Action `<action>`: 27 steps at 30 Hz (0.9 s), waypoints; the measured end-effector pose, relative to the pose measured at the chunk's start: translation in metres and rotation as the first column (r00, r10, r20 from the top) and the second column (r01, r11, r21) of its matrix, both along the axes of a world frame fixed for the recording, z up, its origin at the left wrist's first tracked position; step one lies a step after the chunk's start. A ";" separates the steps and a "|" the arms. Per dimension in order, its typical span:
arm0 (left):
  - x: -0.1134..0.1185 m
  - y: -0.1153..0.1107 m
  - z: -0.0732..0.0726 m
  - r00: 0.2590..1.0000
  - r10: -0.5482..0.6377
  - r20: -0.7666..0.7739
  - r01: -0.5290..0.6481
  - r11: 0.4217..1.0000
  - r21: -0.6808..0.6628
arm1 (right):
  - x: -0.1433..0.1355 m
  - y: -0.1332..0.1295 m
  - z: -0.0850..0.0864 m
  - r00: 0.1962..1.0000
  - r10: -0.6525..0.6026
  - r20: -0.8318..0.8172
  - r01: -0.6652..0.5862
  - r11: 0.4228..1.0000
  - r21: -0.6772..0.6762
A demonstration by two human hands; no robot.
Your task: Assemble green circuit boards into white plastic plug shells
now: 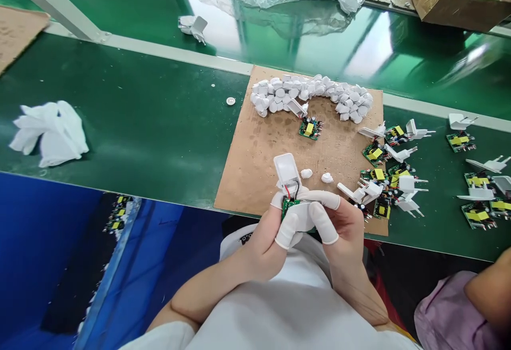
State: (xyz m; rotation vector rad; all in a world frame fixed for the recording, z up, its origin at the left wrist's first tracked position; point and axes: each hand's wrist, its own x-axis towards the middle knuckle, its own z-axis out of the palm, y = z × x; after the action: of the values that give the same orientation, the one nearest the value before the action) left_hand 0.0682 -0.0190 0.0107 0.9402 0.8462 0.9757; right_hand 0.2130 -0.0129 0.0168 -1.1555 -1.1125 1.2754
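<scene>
Both hands are in front of my chest, with white finger cots on several fingertips. Between them is a green circuit board (pixel 286 207), joined by red and black wires to a white plug housing (pixel 286 170) that stands up behind it. My left hand (pixel 268 241) grips the board from the left, thumb on top. My right hand (pixel 345 227) closes on its right side. A white piece (pixel 302 214) lies over the board between the thumbs; its kind I cannot make out. Two small white lumps (pixel 306 173) (pixel 327 178) lie just beyond my fingers on the cardboard sheet (pixel 239 163).
A curved heap of white pieces (pixel 279 94) lies at the back of the cardboard, near another wired board (pixel 310 128). Several boards with plugs (pixel 375 153) spread to the right. White gloves (pixel 56 134) lie left. A person's arm (pixel 491 291) is at lower right.
</scene>
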 end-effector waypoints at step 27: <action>0.005 -0.001 0.000 0.987 0.044 -0.155 -0.037 0.998 0.049 | -0.010 -0.006 -0.006 0.996 -0.086 0.021 0.083 0.987 0.136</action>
State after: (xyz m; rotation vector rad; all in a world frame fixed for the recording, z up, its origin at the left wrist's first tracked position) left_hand 0.0730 -0.0198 0.0108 1.0529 0.9810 0.9687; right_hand 0.2031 -0.0188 0.0111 -1.1092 -1.1394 1.1057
